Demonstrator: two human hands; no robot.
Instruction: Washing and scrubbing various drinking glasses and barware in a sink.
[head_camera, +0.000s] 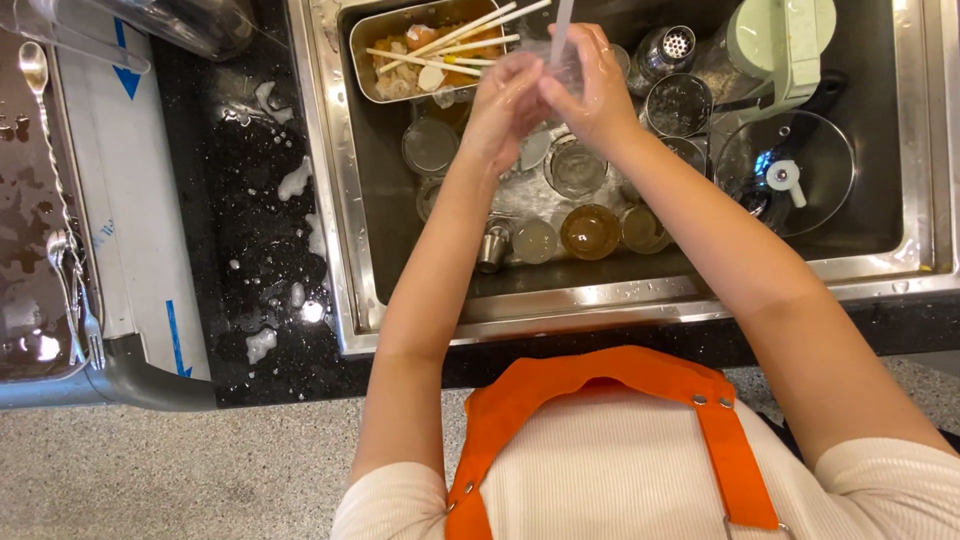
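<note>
Over the steel sink (640, 298), both my hands meet around a small clear glass (556, 62) held under a thin stream of water (562, 18). My left hand (503, 105) cups the glass from the left, and my right hand (592, 88) grips it from the right and top. The glass is mostly hidden between my fingers. Below my hands, several glasses and cups (575, 170) stand in the wet basin.
A metal tray (362, 60) with chopsticks and food scraps sits at the sink's back left. A pale green jug (775, 45), a clear lid (785, 175) and a metal shaker (668, 48) lie right. Foam blobs dot the black counter (255, 210). A long spoon (45, 130) rests far left.
</note>
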